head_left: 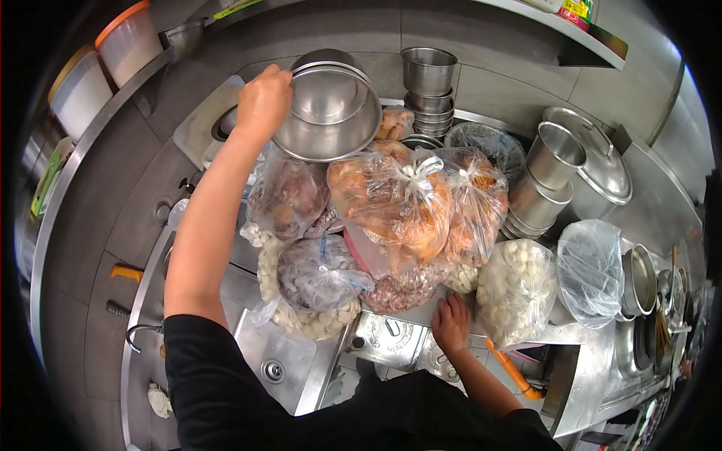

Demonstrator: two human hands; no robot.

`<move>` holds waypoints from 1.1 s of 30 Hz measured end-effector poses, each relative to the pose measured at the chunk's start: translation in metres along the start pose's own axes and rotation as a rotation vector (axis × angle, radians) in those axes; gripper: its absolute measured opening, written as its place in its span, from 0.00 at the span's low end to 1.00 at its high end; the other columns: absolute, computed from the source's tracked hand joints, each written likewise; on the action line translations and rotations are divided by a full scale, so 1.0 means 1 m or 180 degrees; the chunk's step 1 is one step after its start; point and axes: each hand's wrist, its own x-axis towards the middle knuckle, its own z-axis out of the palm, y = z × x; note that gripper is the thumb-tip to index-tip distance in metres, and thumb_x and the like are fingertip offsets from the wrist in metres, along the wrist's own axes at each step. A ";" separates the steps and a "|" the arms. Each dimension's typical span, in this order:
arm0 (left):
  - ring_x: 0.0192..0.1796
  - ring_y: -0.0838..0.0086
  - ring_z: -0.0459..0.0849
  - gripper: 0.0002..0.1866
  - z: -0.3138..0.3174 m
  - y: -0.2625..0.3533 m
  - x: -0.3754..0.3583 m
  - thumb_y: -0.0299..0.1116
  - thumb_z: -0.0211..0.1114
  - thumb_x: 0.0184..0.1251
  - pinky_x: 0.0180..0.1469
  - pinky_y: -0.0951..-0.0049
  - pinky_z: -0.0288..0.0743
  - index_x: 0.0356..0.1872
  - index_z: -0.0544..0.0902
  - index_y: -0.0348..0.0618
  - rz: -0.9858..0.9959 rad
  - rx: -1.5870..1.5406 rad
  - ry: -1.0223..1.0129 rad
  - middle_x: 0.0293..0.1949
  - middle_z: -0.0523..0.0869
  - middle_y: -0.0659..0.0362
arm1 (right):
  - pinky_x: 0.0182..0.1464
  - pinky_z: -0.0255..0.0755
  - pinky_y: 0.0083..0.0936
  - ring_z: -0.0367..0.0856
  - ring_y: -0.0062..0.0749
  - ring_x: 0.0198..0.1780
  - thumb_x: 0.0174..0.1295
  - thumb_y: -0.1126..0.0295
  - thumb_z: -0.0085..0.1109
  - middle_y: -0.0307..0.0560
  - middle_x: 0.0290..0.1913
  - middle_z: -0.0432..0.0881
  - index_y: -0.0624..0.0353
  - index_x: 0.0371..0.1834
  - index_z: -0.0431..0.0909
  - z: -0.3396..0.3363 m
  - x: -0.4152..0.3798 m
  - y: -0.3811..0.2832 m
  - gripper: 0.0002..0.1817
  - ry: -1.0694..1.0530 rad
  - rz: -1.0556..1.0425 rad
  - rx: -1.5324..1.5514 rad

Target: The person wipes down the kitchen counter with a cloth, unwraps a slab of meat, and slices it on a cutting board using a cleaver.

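My left hand (265, 103), raised at the upper left, is closed on the rim of a steel mixing bowl (335, 139). The bowl is tilted with its hollow toward me, above the back of a heap of food bags. My right hand (453, 323) lies with fingers spread on the counter edge, holding nothing. Beside it on the right sits a clear bag of pale round pieces (517, 289). Left of it is a bag of pinkish chopped pieces (406, 288). Large tied bags of orange-brown food (395, 199) top the heap, with a bag of grey food (316, 274) in front.
A steel sink (274, 353) lies at the front left. Stacked steel pots (429, 75) stand at the back, and more pots (538, 192) stand at the right near a large lid (602, 161). An overhead shelf (98, 143) with tubs (83, 98) curves along the left.
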 end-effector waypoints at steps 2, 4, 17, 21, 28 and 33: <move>0.39 0.48 0.85 0.03 0.000 0.002 0.003 0.29 0.64 0.62 0.41 0.50 0.79 0.34 0.81 0.41 -0.0040 0.0021 -0.0073 0.38 0.83 0.51 | 0.66 0.65 0.50 0.72 0.52 0.67 0.55 0.69 0.62 0.55 0.62 0.77 0.57 0.52 0.78 0.001 0.000 0.000 0.19 0.0023 -0.0040 -0.0015; 0.39 0.48 0.85 0.04 -0.001 0.002 0.007 0.29 0.63 0.63 0.41 0.49 0.79 0.35 0.81 0.41 -0.0163 0.0033 -0.0053 0.38 0.84 0.51 | 0.66 0.64 0.50 0.71 0.54 0.66 0.52 0.69 0.65 0.54 0.62 0.77 0.58 0.51 0.79 0.003 0.001 -0.001 0.20 0.0097 -0.0086 -0.0037; 0.37 0.49 0.85 0.02 0.013 0.004 0.003 0.27 0.64 0.61 0.38 0.52 0.80 0.32 0.80 0.43 0.0041 -0.0317 0.0566 0.34 0.83 0.52 | 0.42 0.74 0.25 0.80 0.25 0.36 0.70 0.55 0.62 0.43 0.34 0.83 0.63 0.41 0.80 -0.114 0.357 -0.140 0.18 0.0736 0.0009 0.3065; 0.34 0.51 0.85 0.02 0.011 0.006 -0.003 0.27 0.64 0.61 0.36 0.52 0.80 0.31 0.80 0.44 0.0069 -0.0497 0.0636 0.32 0.82 0.53 | 0.34 0.73 0.26 0.78 0.24 0.29 0.67 0.50 0.65 0.41 0.29 0.82 0.62 0.33 0.79 -0.099 0.418 -0.166 0.22 0.0263 0.0962 0.3630; 0.33 0.52 0.85 0.02 0.021 -0.013 -0.013 0.26 0.64 0.58 0.35 0.54 0.80 0.28 0.79 0.44 0.0013 -0.0749 0.0843 0.29 0.81 0.53 | 0.34 0.74 0.27 0.81 0.31 0.27 0.60 0.41 0.69 0.48 0.27 0.83 0.62 0.27 0.78 -0.073 0.417 -0.182 0.30 0.0957 0.0997 0.2268; 0.33 0.53 0.84 0.03 0.023 -0.008 -0.013 0.25 0.64 0.57 0.34 0.54 0.80 0.27 0.79 0.43 0.0011 -0.0714 0.0908 0.28 0.81 0.53 | 0.24 0.79 0.31 0.83 0.36 0.21 0.59 0.37 0.67 0.50 0.24 0.83 0.65 0.28 0.80 -0.072 0.420 -0.188 0.34 0.0478 0.1598 0.2521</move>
